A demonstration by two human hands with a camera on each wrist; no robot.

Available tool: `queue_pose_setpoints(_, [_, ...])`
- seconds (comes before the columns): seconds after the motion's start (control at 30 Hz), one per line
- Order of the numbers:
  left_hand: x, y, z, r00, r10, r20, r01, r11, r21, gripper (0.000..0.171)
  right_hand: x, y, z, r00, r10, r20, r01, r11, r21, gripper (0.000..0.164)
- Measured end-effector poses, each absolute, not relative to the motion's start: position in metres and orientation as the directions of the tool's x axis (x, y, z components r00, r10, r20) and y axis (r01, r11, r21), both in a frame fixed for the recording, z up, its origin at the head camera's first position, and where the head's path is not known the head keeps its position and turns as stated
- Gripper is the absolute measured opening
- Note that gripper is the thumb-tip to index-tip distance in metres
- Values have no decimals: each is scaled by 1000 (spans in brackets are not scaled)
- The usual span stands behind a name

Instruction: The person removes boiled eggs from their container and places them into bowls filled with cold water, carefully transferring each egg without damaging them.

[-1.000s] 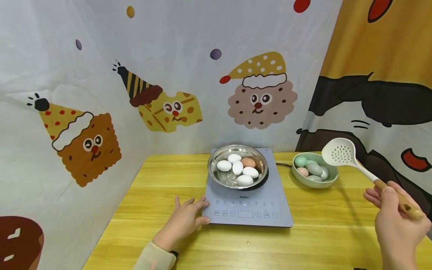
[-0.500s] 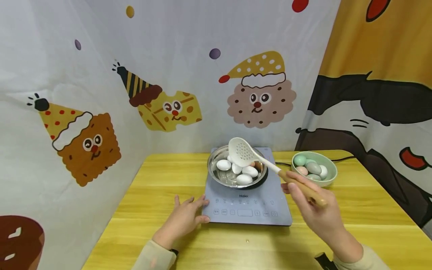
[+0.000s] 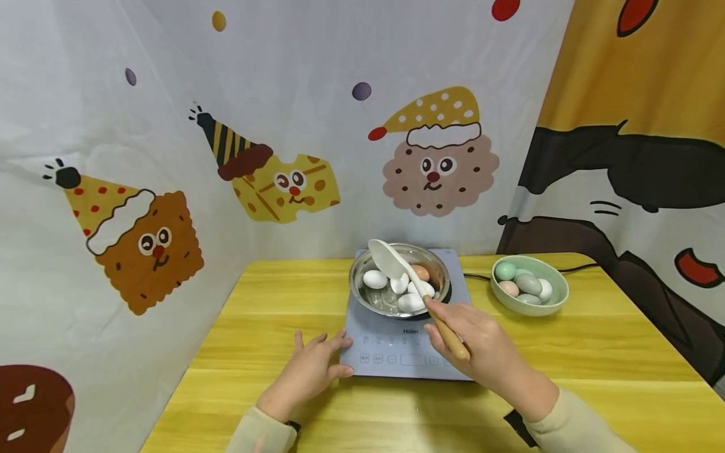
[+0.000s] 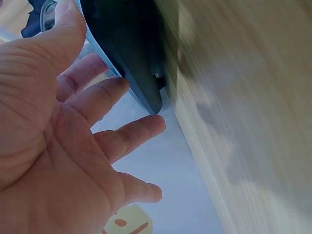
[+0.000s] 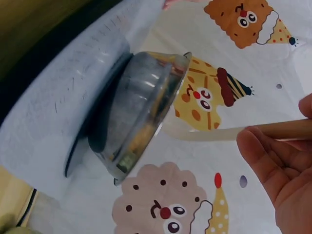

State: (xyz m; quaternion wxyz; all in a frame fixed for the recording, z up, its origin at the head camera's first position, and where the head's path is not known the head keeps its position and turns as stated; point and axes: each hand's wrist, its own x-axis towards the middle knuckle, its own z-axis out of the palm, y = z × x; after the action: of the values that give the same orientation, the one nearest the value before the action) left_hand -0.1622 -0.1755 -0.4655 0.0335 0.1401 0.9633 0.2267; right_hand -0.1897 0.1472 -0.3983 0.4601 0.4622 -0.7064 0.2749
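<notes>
wooden table (image 3: 623, 352), green bowl (image 3: 525, 309) beside cooktop (image 3: 391, 346), left hand (image 3: 308, 368) splayed, right hand (image 3: 481, 340) round skimmer (image 3: 419, 286) before eggs (image 3: 375, 279)

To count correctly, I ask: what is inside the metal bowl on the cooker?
Inside the metal bowl, four white eggs and one brown egg are visible. The spoon head hides part of the far-left interior, so anything behind it cannot be seen.

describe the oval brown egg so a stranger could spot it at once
On the yellow wooden table sits a pale-blue cooktop bearing a round steel bowl. Inside, right of centre in the head view, lies the oval brown egg. Its brown sets it apart from the oval white eggs.
</notes>
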Motion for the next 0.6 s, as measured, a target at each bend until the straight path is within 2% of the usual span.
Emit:
queue_pose_setpoints(0.33, [-162,-176,-465,-962,275,4,248,863,441,63,-183,152,-394,-139,-466,874,-902,423,82,39])
queue_pose_setpoints(0.43, [-161,-176,-466,-961,275,5,249,861,444,63,-178,156,-399,-237,-414,879,-907,419,-47,37])
queue_pose_setpoints(0.53, [-162,-176,-467,-962,274,5,247,860,447,63,-172,164,-399,-415,-342,843,-874,406,-266,23])
queue_pose_setpoints(0.6, [-162,-176,-467,-962,271,5,244,859,450,63,-169,170,-397,-542,-314,780,-823,386,-416,25])
